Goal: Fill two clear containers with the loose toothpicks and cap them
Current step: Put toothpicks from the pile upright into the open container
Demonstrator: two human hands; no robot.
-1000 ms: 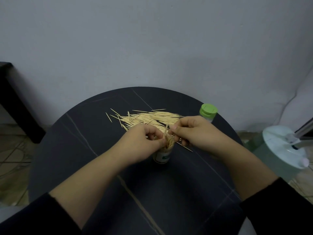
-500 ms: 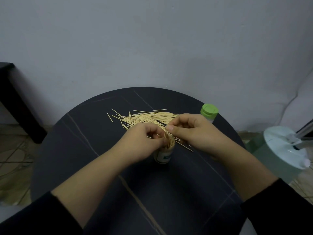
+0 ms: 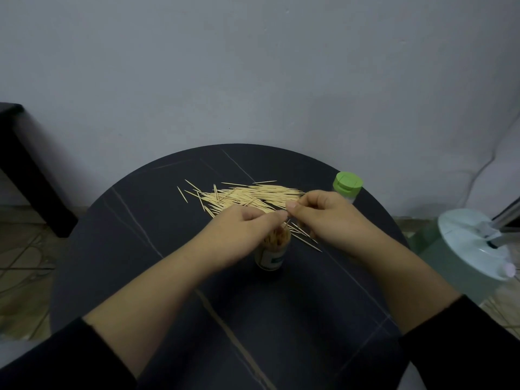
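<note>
Round dark table (image 3: 135, 249), pale veins across the top; its near edge is cut off by the frame and by black sleeves (image 3: 464, 347).

Labels:
- Open clear container (image 3: 272, 256) stands upright about mid-table. It has a white label with a small blue-green patch, and the print is too small to read. It is packed with toothpicks standing on end.
- Second container (image 3: 347, 187) stands at the far right edge of the table, capped with a green lid. Its body is mostly hidden behind the right hand, and no label is readable.

Loose toothpicks (image 3: 247, 196) lie in a flat heap between the open container and the far edge. Strays trail toward the right, just past the container.

Hands:
- Left hand (image 3: 242, 230) is over the container mouth, fingers curled, covering the left part of the rim.
- Right hand (image 3: 323, 218) is just beside it, fingers curled, thumb pressed to forefinger.
- The fingertips of both meet above the container.
- A single toothpick (image 3: 286, 224) points down from that meeting place into the mouth.
- Cannot tell which hand's pinch holds the toothpick, or whether both do.

Around the table:
- A pale round appliance (image 3: 475, 249) sits on the floor to the right, blurred, and I can't identify it.
- Dark furniture (image 3: 19, 164) is at left, cut off by the frame.
- A plain grey wall (image 3: 253, 66) is behind.
</note>
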